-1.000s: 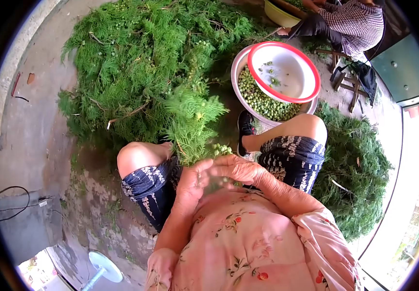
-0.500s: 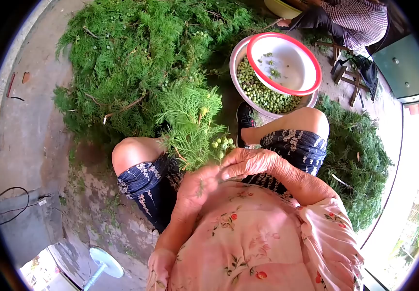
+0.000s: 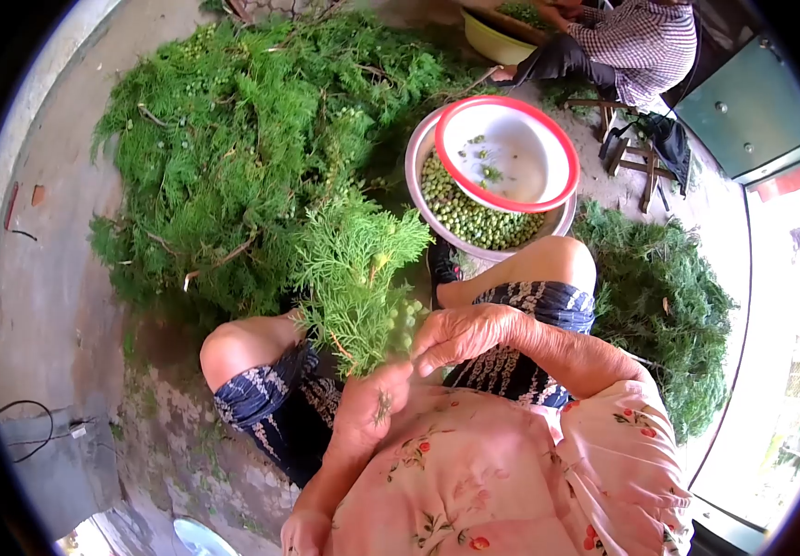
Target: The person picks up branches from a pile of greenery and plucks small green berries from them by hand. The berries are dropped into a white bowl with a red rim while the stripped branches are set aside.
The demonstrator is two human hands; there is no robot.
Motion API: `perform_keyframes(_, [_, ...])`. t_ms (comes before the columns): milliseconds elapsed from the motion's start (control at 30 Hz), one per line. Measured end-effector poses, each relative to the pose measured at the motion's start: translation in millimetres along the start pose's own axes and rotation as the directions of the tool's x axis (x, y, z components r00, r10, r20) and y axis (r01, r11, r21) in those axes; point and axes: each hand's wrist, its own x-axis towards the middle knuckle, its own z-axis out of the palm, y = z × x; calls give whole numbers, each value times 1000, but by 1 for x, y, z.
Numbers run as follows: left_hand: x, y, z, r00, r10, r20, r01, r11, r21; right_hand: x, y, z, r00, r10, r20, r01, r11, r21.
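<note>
My left hand is closed around the stems of a leafy evergreen sprig. Its feathery green foliage points away from me, and the cut ends poke out below the fist. Round green cones hang on the sprig's right side, slightly blurred. My right hand is curled with thumb and fingers pinched together, close against the left thumb and just below these cones. What lies between its fingertips is hidden. Both hands are over my lap, between my bent knees.
A big heap of evergreen branches spreads ahead and left; a smaller pile lies right. A wide basin of green cones supports a red-rimmed white basin holding a few bits. Another person sits by a yellow basin.
My view has shifted, so the basins and the person appear further left and lower. Both hands stay together, the left still holding the sprig, with the right one still pinched beside the cones.
</note>
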Motion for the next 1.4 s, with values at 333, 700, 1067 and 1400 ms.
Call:
perform_keyframes(333, [6,14,-4,999,-19,-47,12,988,-157,-15,2,-45,987,96,-131,-140,910,-389])
perform_keyframes(700, [20,29,-26,988,138,68,-124,976,-181,-63,100,-165,-52,607,-793,707,583,400])
perform_keyframes(1067, [25,29,-20,986,168,9,-165,975,-147,-91,141,-183,-386,448,-806,528,824,205])
perform_keyframes(1400, [26,24,-22,996,94,3,-93,993,-76,1,42,-62,548,-130,-826,214,977,-12])
